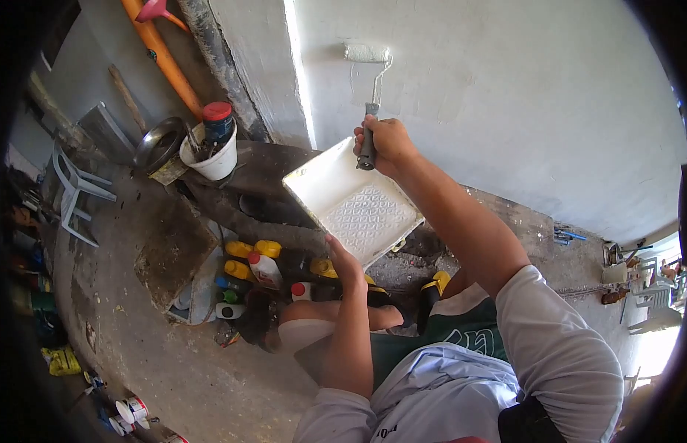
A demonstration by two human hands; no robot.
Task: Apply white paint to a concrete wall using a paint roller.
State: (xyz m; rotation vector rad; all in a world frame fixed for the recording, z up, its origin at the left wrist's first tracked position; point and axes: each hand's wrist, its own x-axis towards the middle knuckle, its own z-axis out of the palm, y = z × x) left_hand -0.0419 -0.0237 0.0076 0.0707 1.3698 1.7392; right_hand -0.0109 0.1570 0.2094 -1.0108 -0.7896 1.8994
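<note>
My right hand [388,141] grips the dark handle of a paint roller [366,52]. The roller's pale, paint-covered sleeve lies against a light grey wall [515,83], over a patch that looks freshly coated. Under the edge of a white paint tray [371,216] is my left hand [346,263], which supports it in front of me at a tilt. White paint fills the tray's far end, and its near slope shows a textured grid. The right hand and roller handle hide part of the tray's far corner.
A white bucket [224,158] holds a jar with a red lid, beside a metal basin [160,144]. Yellow bottles [239,270] and a white bottle [266,271] crowd the floor by my legs. A plastic chair [72,188] lies at left, near a dirty slab [174,255].
</note>
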